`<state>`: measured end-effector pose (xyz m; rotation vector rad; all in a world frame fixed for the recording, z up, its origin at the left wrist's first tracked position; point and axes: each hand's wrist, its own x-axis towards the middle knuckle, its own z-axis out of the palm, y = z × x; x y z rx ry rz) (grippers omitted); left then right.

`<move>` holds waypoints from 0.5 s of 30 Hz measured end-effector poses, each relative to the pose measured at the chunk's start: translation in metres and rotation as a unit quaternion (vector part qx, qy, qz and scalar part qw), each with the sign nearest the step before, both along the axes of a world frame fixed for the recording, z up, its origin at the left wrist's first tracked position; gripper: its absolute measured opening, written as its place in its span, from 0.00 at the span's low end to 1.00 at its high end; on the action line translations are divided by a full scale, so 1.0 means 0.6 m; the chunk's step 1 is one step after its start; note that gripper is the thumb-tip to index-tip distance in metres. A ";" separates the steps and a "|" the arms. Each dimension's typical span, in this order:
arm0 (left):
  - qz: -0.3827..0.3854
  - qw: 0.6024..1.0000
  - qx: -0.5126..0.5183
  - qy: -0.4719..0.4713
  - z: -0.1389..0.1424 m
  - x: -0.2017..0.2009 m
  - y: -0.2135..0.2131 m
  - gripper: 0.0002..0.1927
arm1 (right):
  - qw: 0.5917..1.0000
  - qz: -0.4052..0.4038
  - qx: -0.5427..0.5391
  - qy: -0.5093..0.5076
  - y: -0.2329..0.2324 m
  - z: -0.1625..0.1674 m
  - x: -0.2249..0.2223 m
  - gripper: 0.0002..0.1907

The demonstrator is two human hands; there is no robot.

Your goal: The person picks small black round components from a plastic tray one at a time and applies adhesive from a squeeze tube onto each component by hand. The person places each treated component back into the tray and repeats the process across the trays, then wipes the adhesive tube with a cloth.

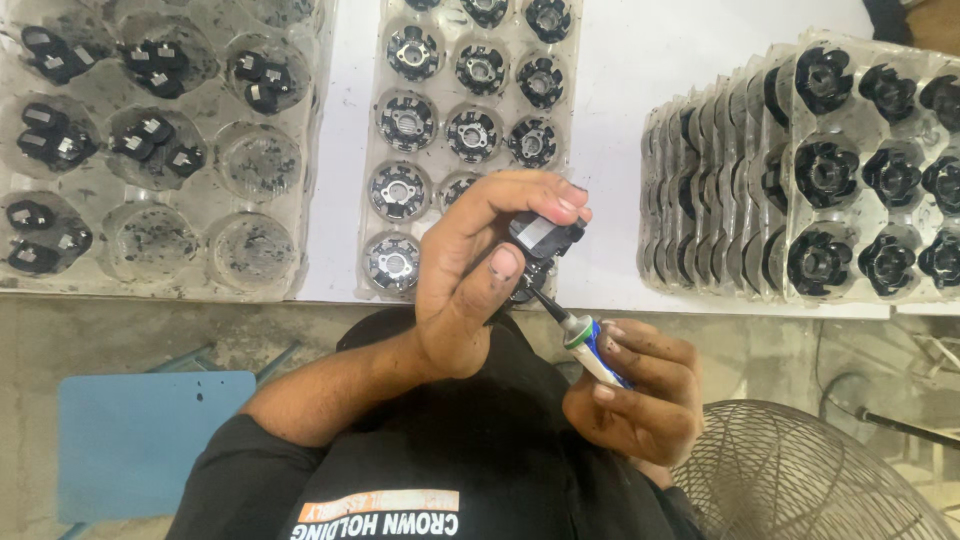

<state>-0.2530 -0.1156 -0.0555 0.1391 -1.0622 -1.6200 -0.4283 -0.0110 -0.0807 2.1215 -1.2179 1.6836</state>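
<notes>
On the white worktop (620, 80) sit trays of parts; the left hand (470, 280) pinches a small black part (542, 238), the right hand (640, 390) grips a glue tube (592, 345), nozzle best kept steady against it.

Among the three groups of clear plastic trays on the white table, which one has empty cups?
The left tray: four cups on its lower right hold no black parts, only dark smudges. The middle tray and the stacked trays on the right show a part in every visible cup.
</notes>
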 end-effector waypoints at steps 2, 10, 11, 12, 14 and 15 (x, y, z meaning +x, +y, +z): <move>0.002 1.000 0.006 0.002 -0.001 0.001 -0.002 0.20 | 1.000 -0.007 0.006 -0.001 0.001 0.002 0.003 0.17; -0.043 0.981 0.134 0.130 -0.009 -0.005 -0.005 0.21 | 0.998 -0.064 0.000 -0.020 -0.008 -0.001 0.023 0.15; -0.059 0.971 0.167 0.161 -0.009 -0.008 -0.003 0.21 | 0.997 -0.069 -0.011 -0.032 -0.011 -0.003 0.028 0.15; -0.073 0.958 0.200 0.193 -0.009 -0.011 -0.001 0.21 | 0.996 -0.074 -0.022 -0.043 -0.014 -0.005 0.032 0.14; -0.097 0.933 0.261 0.227 -0.008 -0.014 0.006 0.23 | 0.993 -0.079 -0.048 -0.067 -0.020 -0.005 0.036 0.14; -0.106 0.921 0.290 0.238 -0.007 -0.016 0.010 0.23 | 0.992 -0.080 -0.062 -0.081 -0.023 -0.003 0.035 0.14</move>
